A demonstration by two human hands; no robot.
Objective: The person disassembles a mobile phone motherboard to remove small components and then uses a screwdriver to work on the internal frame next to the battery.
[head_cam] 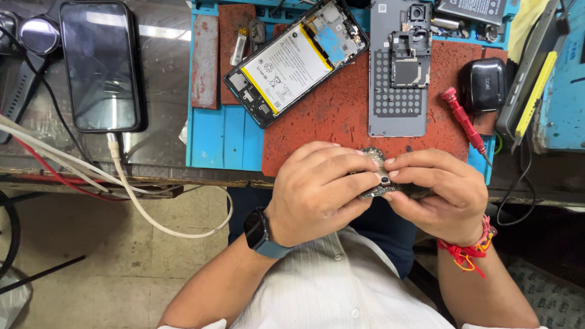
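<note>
Both hands (378, 192) pinch small circuit board (379, 178), apparently camera module; white-labelled battery (286, 66) beyond.

Red screwdriver (464, 119) on worn red mat (341, 109).

Rough red rubber mat (341, 116), glossy glass phone (100, 64), matt grey plastic back cover (396, 100)

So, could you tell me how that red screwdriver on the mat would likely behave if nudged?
The red screwdriver has a round handle, so it would probably roll. The rough red mat under it may slow that. It looks slim and stiff, likely light, and its thin tip overhangs the mat's edge.
</note>
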